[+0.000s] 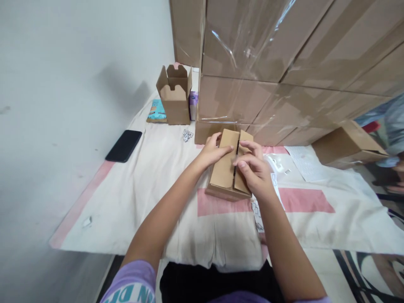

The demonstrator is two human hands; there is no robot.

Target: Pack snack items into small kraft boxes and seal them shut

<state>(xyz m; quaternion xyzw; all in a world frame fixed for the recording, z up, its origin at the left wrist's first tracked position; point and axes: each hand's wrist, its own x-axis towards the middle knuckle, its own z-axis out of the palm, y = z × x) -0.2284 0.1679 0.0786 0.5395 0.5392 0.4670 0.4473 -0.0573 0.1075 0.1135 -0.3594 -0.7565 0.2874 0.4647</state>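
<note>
Steadying a small brown cardboard box [223, 170] on the counter draped in cream and pink cloth [164, 181], the person's left hand [212, 151] grips its left side, thumb lying across the top. The right hand [256, 168] is half closed over the right flap, fingers bent and thumb tip close to the index fingertip beside the dark gap between flaps; whether it pinches anything cannot be told. Just behind the box rises a stack of large brown cartons wrapped in clear film [230, 99]. To the left stands a tall open-topped brown carton [176, 110], a blue plastic packet [157, 109] beside it. Nearer the wall lies a flat black smartphone [124, 145].
</note>
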